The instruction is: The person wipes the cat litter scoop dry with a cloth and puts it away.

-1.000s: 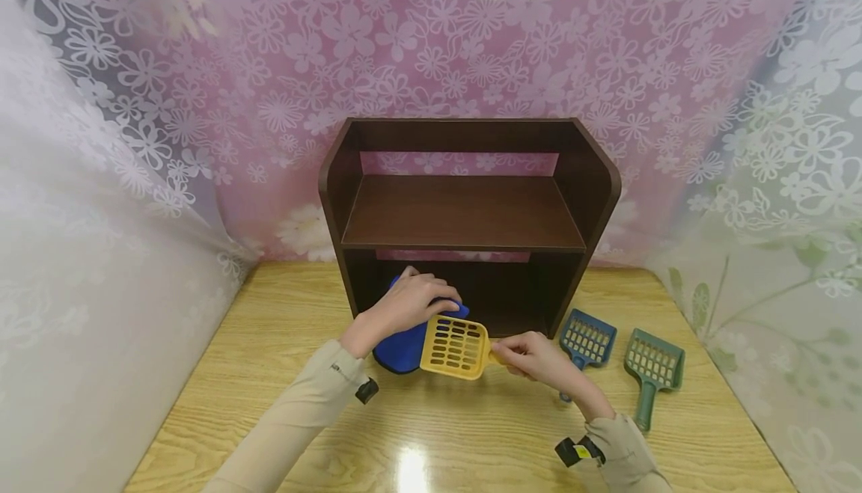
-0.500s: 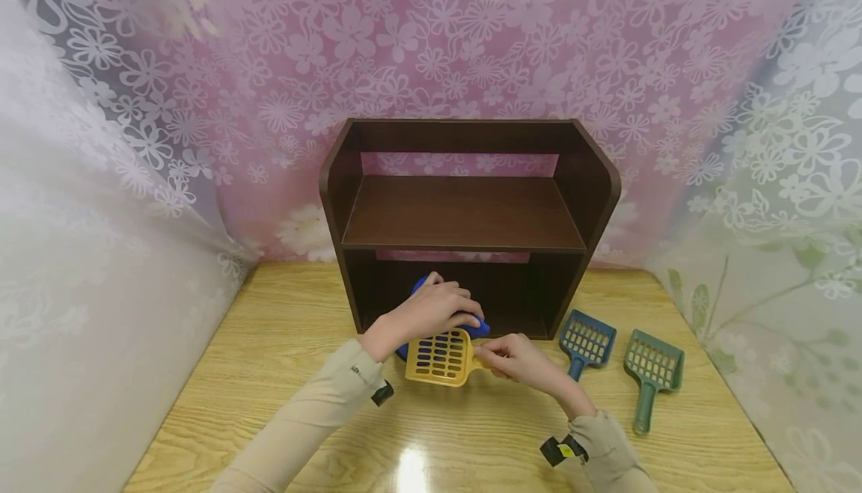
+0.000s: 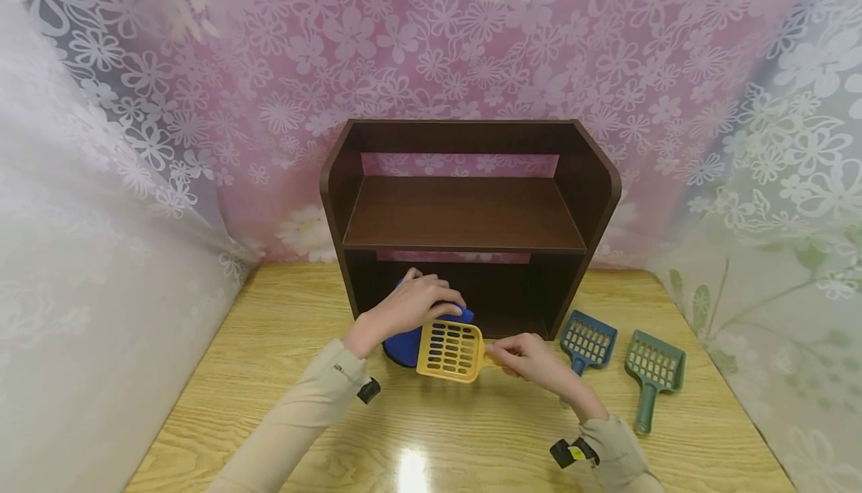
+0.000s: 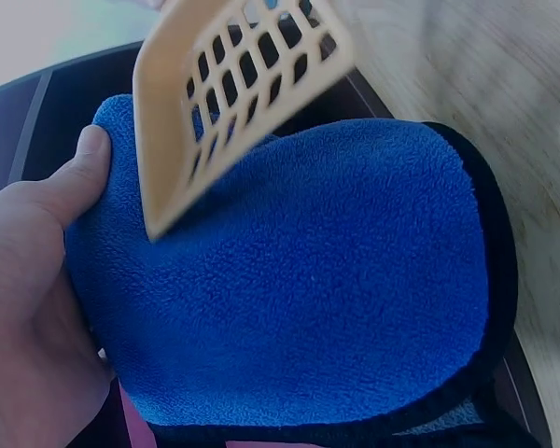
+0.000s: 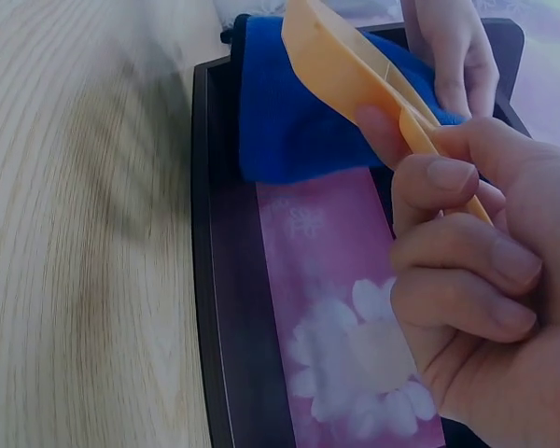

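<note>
My left hand [image 3: 412,306] grips a plush blue cloth [image 4: 299,280] with a black edge, in front of the shelf's lower compartment. Between the thumb and curled fingers of my right hand [image 3: 532,362] is the handle of a yellow slotted litter scoop [image 3: 450,351]. The scoop is raised above the table, its slotted head in front of the cloth in the head view. In the left wrist view the scoop's rim overlaps the cloth; whether they touch there I cannot tell. The right wrist view shows the scoop side-on, its handle partly covered by my fingers.
A dark brown two-tier shelf [image 3: 465,212] stands at the back of the wooden table [image 3: 296,373]. To the right lie a blue litter scoop [image 3: 589,340] and a green litter scoop [image 3: 653,366]. Floral curtains [image 3: 431,44] enclose the table's back and sides.
My left hand and the cloth first moved right while the scoop moved left; both have since moved back partway. The blue and green scoops stay in place.
</note>
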A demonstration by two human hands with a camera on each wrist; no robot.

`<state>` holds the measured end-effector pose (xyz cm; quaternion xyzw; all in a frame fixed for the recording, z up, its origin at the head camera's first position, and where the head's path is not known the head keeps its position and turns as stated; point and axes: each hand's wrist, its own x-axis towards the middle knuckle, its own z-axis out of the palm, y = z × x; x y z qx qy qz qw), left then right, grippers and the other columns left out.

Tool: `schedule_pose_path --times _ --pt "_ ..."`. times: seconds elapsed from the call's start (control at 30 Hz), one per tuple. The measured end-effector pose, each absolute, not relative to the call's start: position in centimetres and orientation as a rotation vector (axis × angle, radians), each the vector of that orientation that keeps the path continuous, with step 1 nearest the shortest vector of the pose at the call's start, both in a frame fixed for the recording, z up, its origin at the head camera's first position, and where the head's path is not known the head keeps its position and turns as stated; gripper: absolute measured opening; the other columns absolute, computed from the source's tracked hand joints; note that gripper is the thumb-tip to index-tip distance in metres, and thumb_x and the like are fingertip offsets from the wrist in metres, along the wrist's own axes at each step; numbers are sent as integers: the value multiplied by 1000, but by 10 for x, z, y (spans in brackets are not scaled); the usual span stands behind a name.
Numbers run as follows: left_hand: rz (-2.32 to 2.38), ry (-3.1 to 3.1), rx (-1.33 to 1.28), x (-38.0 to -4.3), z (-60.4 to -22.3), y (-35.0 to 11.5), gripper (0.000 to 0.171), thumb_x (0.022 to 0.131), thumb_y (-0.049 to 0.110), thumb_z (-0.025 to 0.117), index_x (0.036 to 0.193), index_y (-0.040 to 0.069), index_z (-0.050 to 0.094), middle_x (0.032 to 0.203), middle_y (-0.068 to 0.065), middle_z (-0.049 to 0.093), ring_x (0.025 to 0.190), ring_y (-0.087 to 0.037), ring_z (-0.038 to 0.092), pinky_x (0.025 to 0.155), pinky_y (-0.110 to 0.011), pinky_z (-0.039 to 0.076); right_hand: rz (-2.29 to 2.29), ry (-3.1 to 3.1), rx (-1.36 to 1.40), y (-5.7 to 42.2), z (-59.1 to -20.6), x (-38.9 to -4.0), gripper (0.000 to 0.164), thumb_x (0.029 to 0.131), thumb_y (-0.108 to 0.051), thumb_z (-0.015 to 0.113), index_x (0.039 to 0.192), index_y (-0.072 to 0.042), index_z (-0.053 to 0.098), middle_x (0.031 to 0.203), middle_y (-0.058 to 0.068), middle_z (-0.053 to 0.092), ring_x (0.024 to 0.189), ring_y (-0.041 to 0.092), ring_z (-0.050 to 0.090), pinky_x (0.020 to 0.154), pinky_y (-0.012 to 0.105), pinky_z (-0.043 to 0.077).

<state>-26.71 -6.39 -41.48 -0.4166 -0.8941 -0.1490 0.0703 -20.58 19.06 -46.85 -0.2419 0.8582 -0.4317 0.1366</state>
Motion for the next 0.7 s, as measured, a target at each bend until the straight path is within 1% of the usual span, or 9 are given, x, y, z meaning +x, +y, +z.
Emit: schedule_pose_path --times 0.17,0.27,0.37,0.5,0.57,0.63,0.7 --pt "-465 -2708 -1193 -268 -416 -73 22 92 48 46 105 41 62 93 23 57 91 -3 51 83 -37 31 -1267 2501 -686 198 -471 -205 36 93 -44 48 68 -21 59 51 -6 39 41 4 33 41 22 32" --pt "-501 -2714 -1146 -268 -419 -76 23 92 48 45 106 41 62 93 21 58 92 -4 53 85 -39 31 -1284 2513 -673 202 -473 -204 35 93 -44 47 70 -21 60 50 -6 38 39 3 31 40 22 30" --pt "-558 -2726 -1071 -266 -422 -78 25 93 47 44 109 40 62 96 19 61 94 -6 55 86 -40 32 -1311 2521 -679 204 -472 -200 33 95 -39 46 72 -20 61 49 -5 37 37 2 28 39 22 29" --pt "-717 -2742 -907 -263 -428 -77 26 93 45 45 111 36 61 100 16 64 93 -4 58 87 -38 33 -1378 2509 -655 202 -460 -192 32 96 -29 47 71 -14 59 49 4 38 38 2 29 39 22 28" --pt "-838 -2737 -816 -261 -432 -76 26 94 44 45 111 33 60 101 14 65 89 -3 61 88 -32 39 -1408 2513 -622 201 -453 -188 31 96 -26 48 70 -12 58 50 9 39 39 3 30 39 21 28" --pt "-956 -2718 -733 -259 -436 -75 25 94 42 46 111 31 60 99 12 66 84 -3 62 82 -26 45 -1434 2516 -583 201 -450 -187 33 96 -26 48 69 -10 57 50 10 40 39 4 30 39 21 27" --pt "-1060 -2690 -664 -257 -439 -73 25 94 41 46 111 29 59 97 9 66 79 -4 62 71 -24 50 -1462 2521 -548 201 -452 -187 36 96 -28 48 69 -6 56 50 8 40 38 4 30 38 21 27"
